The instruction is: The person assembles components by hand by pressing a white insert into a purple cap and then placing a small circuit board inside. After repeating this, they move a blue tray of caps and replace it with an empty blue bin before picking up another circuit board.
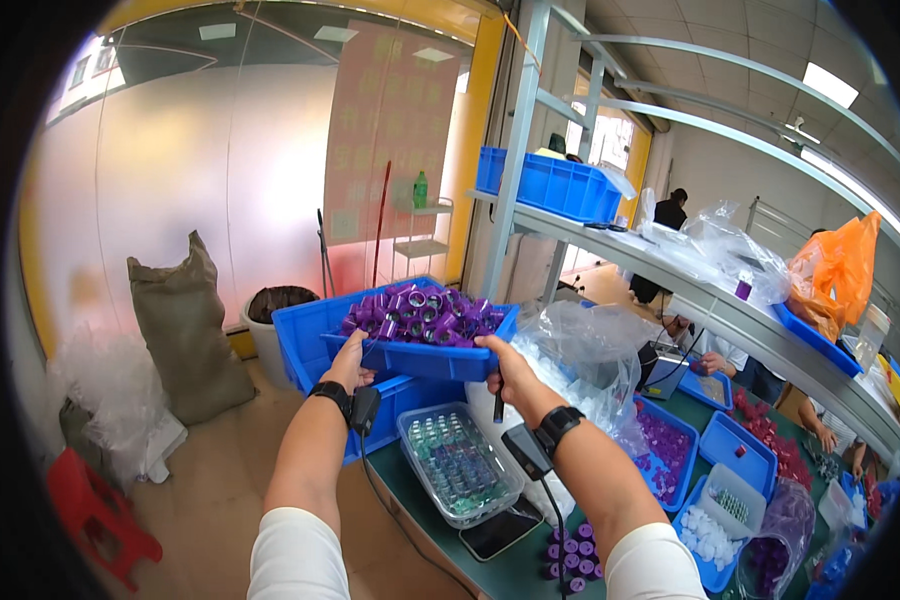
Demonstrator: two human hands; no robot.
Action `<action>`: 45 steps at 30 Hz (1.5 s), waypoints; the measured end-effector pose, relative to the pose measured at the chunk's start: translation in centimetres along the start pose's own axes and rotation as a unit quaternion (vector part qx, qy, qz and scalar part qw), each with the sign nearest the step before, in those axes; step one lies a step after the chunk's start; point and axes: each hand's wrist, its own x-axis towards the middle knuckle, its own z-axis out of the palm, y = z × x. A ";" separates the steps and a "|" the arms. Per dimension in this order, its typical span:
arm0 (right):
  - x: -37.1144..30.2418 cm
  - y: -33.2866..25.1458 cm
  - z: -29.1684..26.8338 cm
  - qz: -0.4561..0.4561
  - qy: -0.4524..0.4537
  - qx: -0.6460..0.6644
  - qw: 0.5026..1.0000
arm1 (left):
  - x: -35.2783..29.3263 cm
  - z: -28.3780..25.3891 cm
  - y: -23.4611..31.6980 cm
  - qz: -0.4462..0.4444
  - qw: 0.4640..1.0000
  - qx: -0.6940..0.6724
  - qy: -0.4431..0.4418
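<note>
Both my hands grip a shallow blue plastic tray (410,361) heaped with shiny purple ring-shaped parts (420,318). My left hand (347,364) closes round its near left corner, and my right hand (512,370) holds the near right corner. The right thumb lies on the rim. Behind and below the held tray stands a larger blue bin (300,335); whether the two touch I cannot tell. Under my forearms a clear plastic tub (460,465) of small green and dark parts rests on the green table. Each wrist wears a black strap with a small cabled device.
Purple caps (575,555) stand near the table's front edge by a phone (500,533). Blue trays of purple pieces (665,450) and white pieces (708,538) lie right. A metal shelf (660,255) overhangs the table. A bin (270,312), sack (185,330) and red stool (100,520) occupy the left. Co-workers sit opposite.
</note>
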 end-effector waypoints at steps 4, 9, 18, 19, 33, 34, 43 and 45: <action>1.4 -1.3 0.1 0.033 -0.001 -0.026 0.999 | -1.0 0.9 -0.1 -0.006 0.999 0.021 -0.026; 2.6 -2.4 1.3 0.040 0.039 -0.079 0.995 | -0.7 1.0 -0.4 -0.035 0.999 0.011 0.011; 3.8 -2.3 1.4 0.034 0.014 -0.112 0.993 | -0.2 0.6 -0.9 -0.020 0.999 0.022 0.024; 4.1 -2.2 1.3 0.025 0.010 -0.117 0.993 | -0.4 0.5 -0.9 -0.009 0.999 0.040 0.022; 2.9 -4.2 3.9 -0.067 0.035 -0.197 0.978 | -4.2 1.0 0.0 0.286 0.807 0.333 0.396; 3.4 -4.3 4.0 -0.065 0.035 -0.196 0.978 | -4.5 1.3 0.1 0.285 0.806 0.335 0.395; 6.8 -4.9 2.9 -0.113 0.055 -0.250 0.960 | -8.2 3.3 0.4 0.589 0.688 0.395 0.155; 6.8 -5.8 3.0 -0.135 0.057 -0.262 0.954 | -7.8 3.6 0.4 0.584 0.684 0.409 0.154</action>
